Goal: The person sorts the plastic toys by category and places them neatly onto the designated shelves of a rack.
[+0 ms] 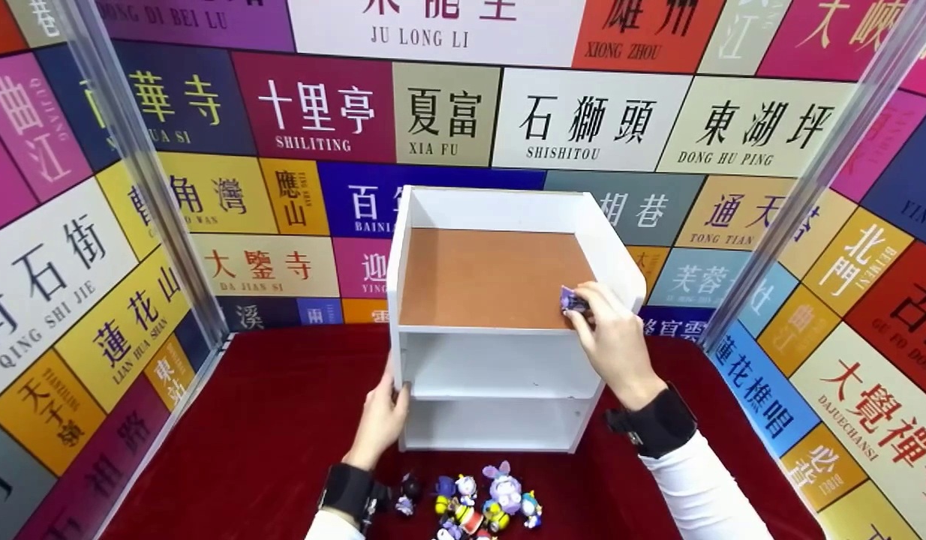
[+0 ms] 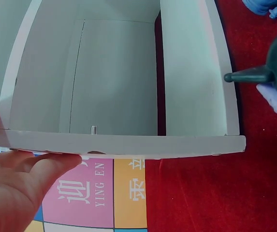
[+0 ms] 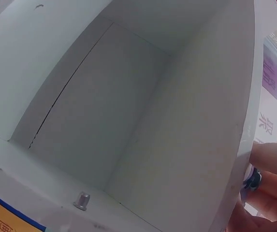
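Observation:
A white shelf unit [image 1: 493,364] with a brown top board [image 1: 493,277] stands upright before me. My left hand [image 1: 382,416] grips the front edge of its left side panel, thumb on one face and fingers on the other, as the left wrist view [image 2: 12,188] shows. Over the right front part of the brown board, my right hand [image 1: 617,345] pinches a small purple figurine [image 1: 572,300] between thumb and fingers. In the right wrist view that figurine [image 3: 252,180] is mostly hidden by the fingers; whether it touches the board I cannot tell.
Several small toy figures lie on the dark red cloth [image 1: 283,420] in front of the unit, among them a purple rabbit-eared one [image 1: 504,491] and a dark one [image 1: 409,486]. Printed walls with metal corner posts [image 1: 200,300] enclose the back and sides.

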`<state>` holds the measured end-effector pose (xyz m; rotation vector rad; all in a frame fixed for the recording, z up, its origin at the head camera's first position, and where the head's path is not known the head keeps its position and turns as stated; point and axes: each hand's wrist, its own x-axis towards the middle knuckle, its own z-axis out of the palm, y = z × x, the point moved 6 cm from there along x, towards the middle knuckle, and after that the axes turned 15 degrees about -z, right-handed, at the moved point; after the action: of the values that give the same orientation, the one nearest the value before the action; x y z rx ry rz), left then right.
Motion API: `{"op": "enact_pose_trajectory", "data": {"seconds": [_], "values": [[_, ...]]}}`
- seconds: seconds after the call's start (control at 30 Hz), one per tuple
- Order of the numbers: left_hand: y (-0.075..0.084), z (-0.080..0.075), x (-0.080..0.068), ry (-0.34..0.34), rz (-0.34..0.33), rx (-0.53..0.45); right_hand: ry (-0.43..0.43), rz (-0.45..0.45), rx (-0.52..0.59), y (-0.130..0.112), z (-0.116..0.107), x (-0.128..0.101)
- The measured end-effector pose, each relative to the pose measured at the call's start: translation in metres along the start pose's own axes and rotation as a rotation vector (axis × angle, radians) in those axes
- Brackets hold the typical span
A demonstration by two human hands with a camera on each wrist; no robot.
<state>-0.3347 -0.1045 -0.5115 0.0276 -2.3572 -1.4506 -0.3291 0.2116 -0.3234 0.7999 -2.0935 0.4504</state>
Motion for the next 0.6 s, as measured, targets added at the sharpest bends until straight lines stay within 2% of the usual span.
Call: {"op": "enact_pose_trajectory", "data": {"seconds": [0.23,0.47,0.6], "values": [[0.0028,-0.0004,0.0002,0.002,0.025,-0.007,-0.003,-0.011,-0.009,-0.0006,-0.0007,0.0007],[0.0028,0.0006,0.0002,-0.030,0.008,-0.021,-0.004,-0.013,-0.007,-0.0004,0.0004,0.0004],[0.0017,0.0003,-0.0006,-0.019,0.012,-0.009,-0.007,-0.006,-0.007,-0.0006,0.0011,-0.0003]]}}
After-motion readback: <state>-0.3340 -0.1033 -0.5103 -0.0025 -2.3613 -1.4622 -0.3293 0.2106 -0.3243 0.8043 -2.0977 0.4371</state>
